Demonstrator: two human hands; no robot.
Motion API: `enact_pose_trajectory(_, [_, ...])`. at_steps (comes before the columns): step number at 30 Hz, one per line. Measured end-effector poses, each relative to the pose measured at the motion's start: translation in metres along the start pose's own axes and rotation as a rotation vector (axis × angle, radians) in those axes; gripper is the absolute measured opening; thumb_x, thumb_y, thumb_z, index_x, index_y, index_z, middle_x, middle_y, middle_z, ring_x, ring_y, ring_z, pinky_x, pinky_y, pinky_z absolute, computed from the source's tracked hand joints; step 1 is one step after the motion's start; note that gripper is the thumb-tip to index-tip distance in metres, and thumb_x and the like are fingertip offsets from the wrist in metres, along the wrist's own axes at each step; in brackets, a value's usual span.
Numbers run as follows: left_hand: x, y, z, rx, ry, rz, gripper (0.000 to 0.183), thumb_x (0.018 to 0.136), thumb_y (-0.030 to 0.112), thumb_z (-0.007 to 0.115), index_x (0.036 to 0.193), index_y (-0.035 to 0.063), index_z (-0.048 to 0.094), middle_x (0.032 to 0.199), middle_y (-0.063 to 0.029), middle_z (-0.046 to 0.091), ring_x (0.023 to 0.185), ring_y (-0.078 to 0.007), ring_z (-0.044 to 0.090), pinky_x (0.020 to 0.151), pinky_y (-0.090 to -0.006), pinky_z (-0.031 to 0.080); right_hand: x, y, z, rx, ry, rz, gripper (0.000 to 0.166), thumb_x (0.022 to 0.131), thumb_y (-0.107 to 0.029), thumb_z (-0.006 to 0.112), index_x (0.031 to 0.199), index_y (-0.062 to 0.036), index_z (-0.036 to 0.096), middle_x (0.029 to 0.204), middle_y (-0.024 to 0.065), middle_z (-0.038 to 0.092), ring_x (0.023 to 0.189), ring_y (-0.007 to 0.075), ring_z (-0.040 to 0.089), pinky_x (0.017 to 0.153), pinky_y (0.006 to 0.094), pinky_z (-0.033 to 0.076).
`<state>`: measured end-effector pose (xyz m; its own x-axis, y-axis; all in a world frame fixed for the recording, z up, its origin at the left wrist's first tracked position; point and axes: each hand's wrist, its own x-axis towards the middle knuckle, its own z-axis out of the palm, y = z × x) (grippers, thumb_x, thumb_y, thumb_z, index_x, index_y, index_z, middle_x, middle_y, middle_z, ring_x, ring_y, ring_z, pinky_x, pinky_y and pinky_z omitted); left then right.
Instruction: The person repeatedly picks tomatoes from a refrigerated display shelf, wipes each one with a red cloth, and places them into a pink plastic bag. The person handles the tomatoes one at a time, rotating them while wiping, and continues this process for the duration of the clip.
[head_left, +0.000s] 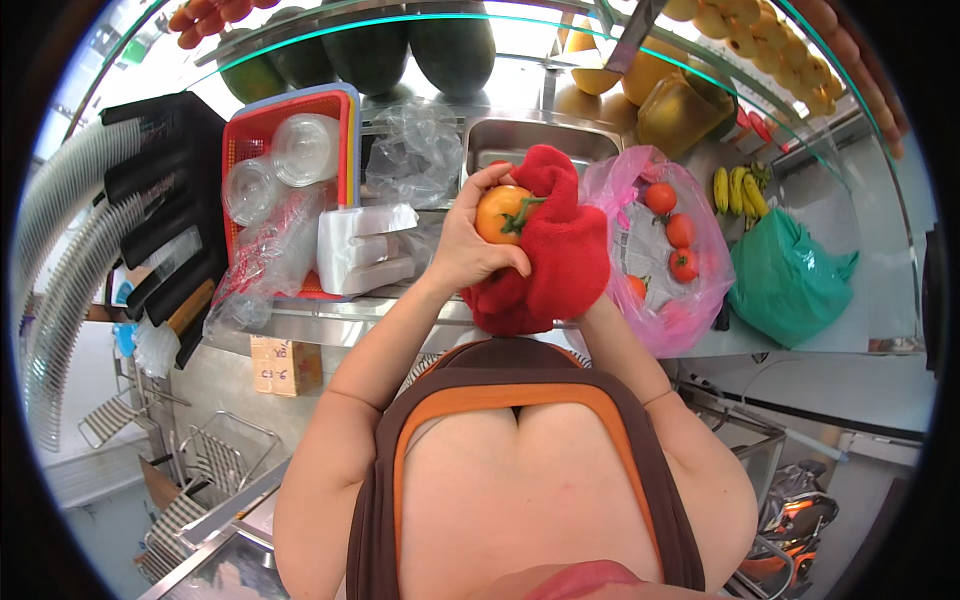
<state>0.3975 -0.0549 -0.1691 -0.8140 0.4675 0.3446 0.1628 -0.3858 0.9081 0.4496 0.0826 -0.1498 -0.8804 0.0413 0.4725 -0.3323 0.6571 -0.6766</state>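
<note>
My left hand (469, 240) grips an orange-yellow tomato (501, 214) with its green stem turned to the right. Against the tomato's right side rests a bunched red cloth (562, 247). The cloth covers my right hand, which appears to hold it from beneath; only the wrist and forearm show. Both hands are raised over the counter, in front of a stainless steel pan (540, 135). To the right lies an open pink plastic bag (709, 292) holding several red tomatoes (680, 230) on newspaper.
A green plastic bag (787, 277) and bananas (739, 189) sit farther right. On the left are stacked plastic baskets (349, 142) with clear plastic cups (304, 150) and a clear plastic bag (412, 154). Watermelons (450, 49) stand behind a glass edge (360, 28).
</note>
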Motion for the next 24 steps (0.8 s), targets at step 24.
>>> enact_pose_trajectory(24, [-0.024,-0.022,0.006,0.32,-0.095,0.039,0.075,0.056,0.027,0.085,0.117,0.0052,0.048,0.116,-0.0136,0.05,0.107,-0.0229,0.05,0.091,-0.0368,0.041,-0.033,0.026,0.0,0.116,-0.221,0.179,0.04,0.064,-0.025,0.068,0.099,-0.0091,0.056,0.097,0.0131,0.056,0.096,0.0285,0.054,0.078,0.0364,0.043])
